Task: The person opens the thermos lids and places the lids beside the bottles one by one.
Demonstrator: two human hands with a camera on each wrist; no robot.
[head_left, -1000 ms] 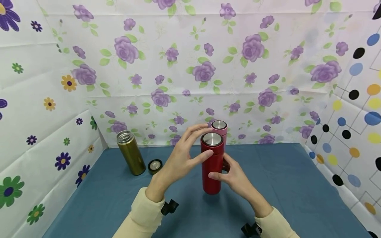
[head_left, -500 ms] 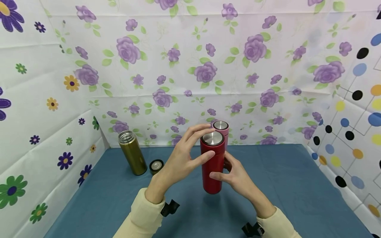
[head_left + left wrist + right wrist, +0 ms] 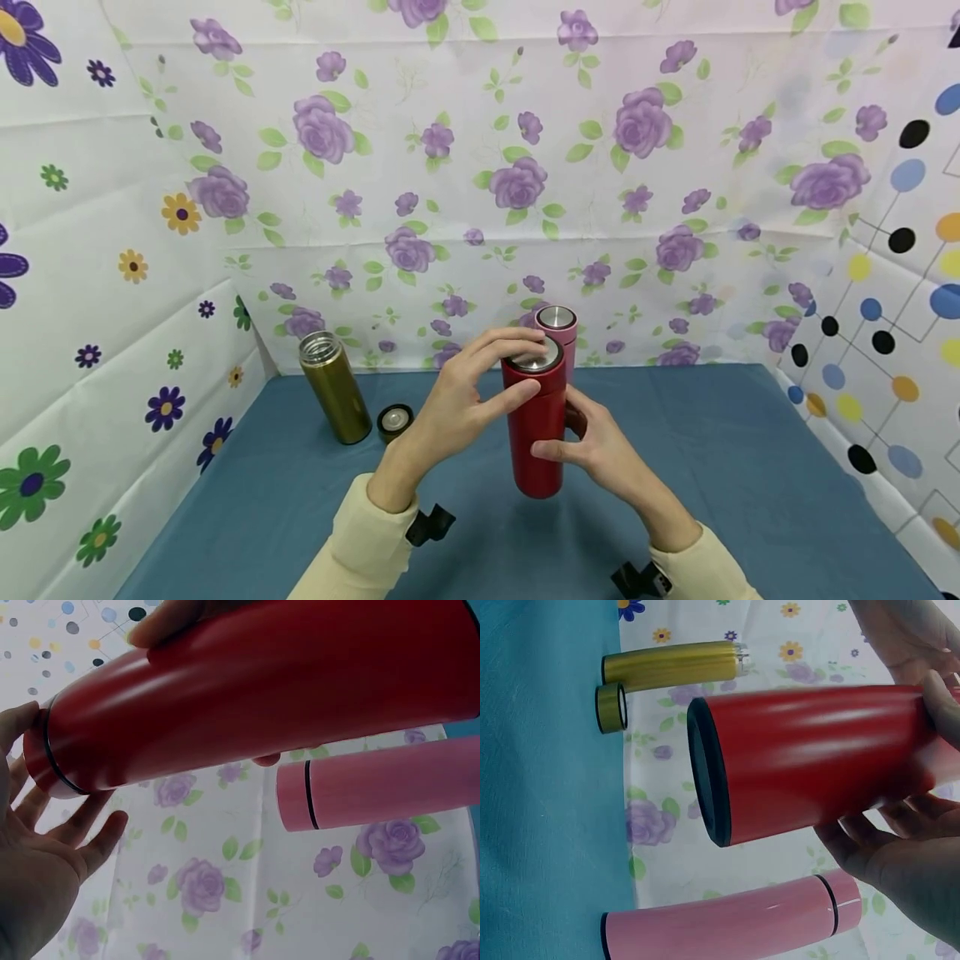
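A red vacuum flask [image 3: 536,442] is held off the table, leaning slightly, its dark base [image 3: 709,772] visible in the right wrist view. My right hand [image 3: 603,446] grips its body, thumb in front and fingers behind. At the top, my left hand [image 3: 453,404] holds the steel-topped lid [image 3: 531,363], with the thumb on the near side and the fingers over the far edge. The lid sits on the flask; a black ring [image 3: 54,754] marks the seam. Just behind stands a pink flask [image 3: 567,337] with its lid on, partly hidden by the red one.
To the left, an olive-gold flask [image 3: 335,396] stands lidless, its steel mouth showing. Its cap [image 3: 394,418] lies beside it on the blue tablecloth [image 3: 675,450]. Floral sheets [image 3: 450,167] wall off the back and sides.
My left fingers have come down onto the lid's top. The red flask has tilted a little, its base shifting toward me. The other flasks and the cap stay put.
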